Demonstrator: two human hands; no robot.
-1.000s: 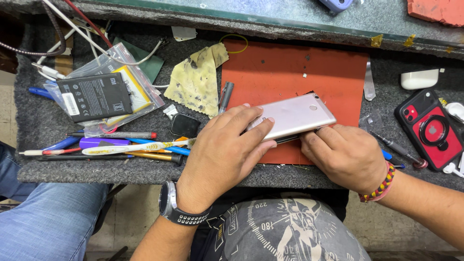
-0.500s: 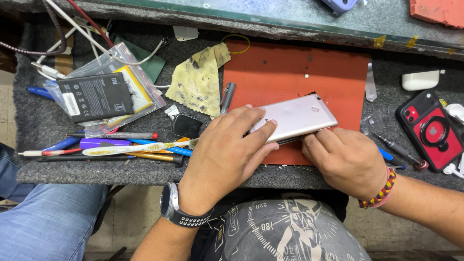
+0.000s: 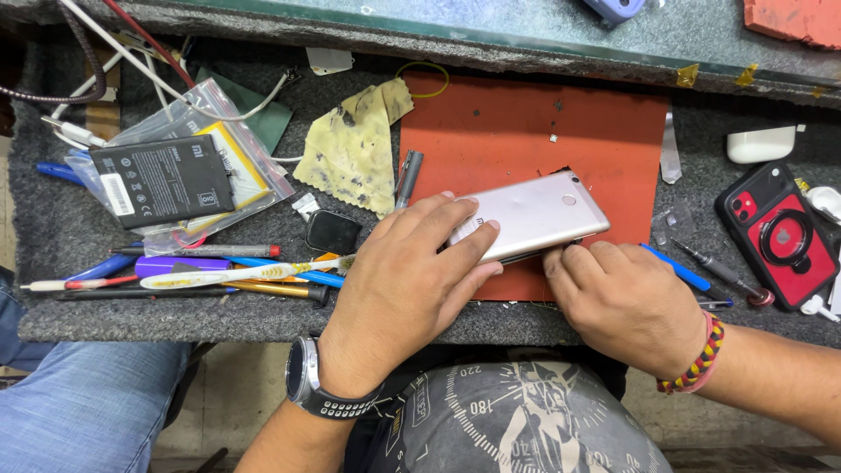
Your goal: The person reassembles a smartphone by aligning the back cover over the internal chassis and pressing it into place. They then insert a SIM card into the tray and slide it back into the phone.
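while flat on the red mat point(image 3: 526, 131), silver phone point(image 3: 534, 215) under left hand's point(image 3: 399, 293) grasp, right hand point(image 3: 626, 302) seemingly gripping its edge

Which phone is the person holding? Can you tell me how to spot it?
Find the big orange-red mat in the middle of the grey workbench. At its lower edge lies a silver phone, back side up, with the left hand pressing on it and the right hand at its lower edge. The other phone, far right, is red and black and nobody touches it.
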